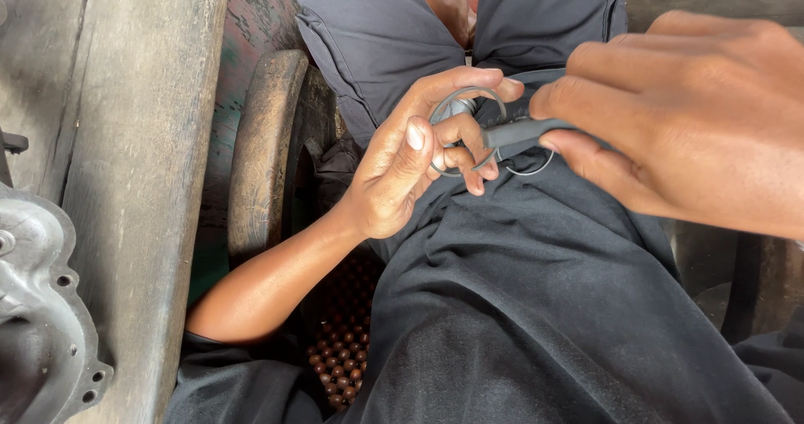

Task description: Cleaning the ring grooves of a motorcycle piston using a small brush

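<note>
Nearest the camera, at the right of the frame, my right hand [695, 114] is clenched on a grey tool handle [523, 131]; the fingers [586, 97] pinch it from above and the thumb from below. The handle's long axis runs nearly level across the frame, its working end pointing left into the other hand.

At centre, my left hand [410, 164] grasps a thin wire ring [469, 131] with a small metal piece at its top, thumb pressed against one side and fingers curled round the other. The ring stands roughly face-on to the camera, over the dark cloth [544, 307] of my lap.

I judge the step to be working the tool's tip against the ring, which is already held. The next move would call for a steady left-hand grip and a small, controlled push or twist from the right; I cannot see the tip itself behind the fingers.

Farther off, the wooden bench [142, 139] fills the left of the frame, with a cast metal cover [42, 307] at lower left.
</note>
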